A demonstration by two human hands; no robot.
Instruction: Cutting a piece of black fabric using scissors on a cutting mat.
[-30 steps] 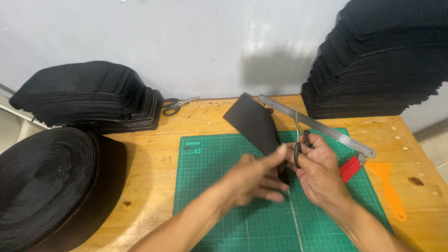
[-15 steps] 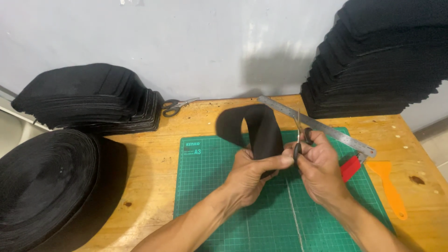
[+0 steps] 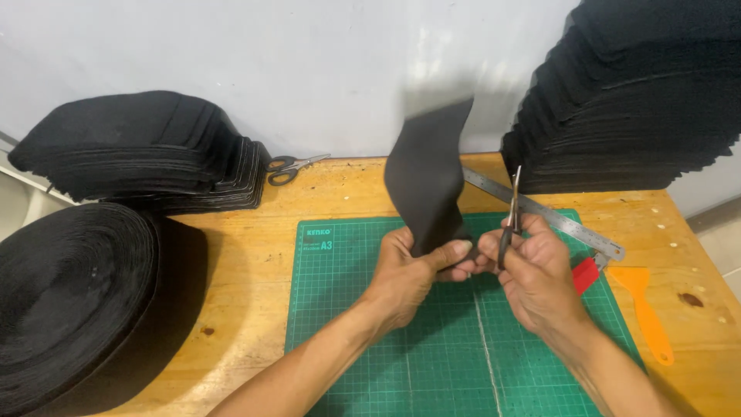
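Your left hand [image 3: 409,274] pinches the lower end of a black strap piece [image 3: 427,185] between thumb and fingers, just above the green cutting mat [image 3: 370,340]. Your right hand [image 3: 536,274] is closed around the handles of a pair of scissors [image 3: 511,212], blades pointing up and nearly together, right beside the strap's lower edge. I cannot tell whether the blades touch the material.

The strap rises from your pinch and twists near the middle, its top end blurred against the white wall. That curl suggests a soft, light, limp band that will flop wherever it is not supported; it looks matte rather than slippery, and not fragile. Holding it close to the cut end, as you do, looks like the steadiest place.

Outward from your hands: a steel ruler [image 3: 571,224] lies slanted across the mat's far right corner, an orange scraper [image 3: 644,309] sits on the wooden table [image 3: 247,255], and a 2nd pair of scissors [image 3: 292,167] lies near the wall. Stacks of black pieces [image 3: 139,154] stand left and right, with a big black roll [image 3: 69,301] at far left.
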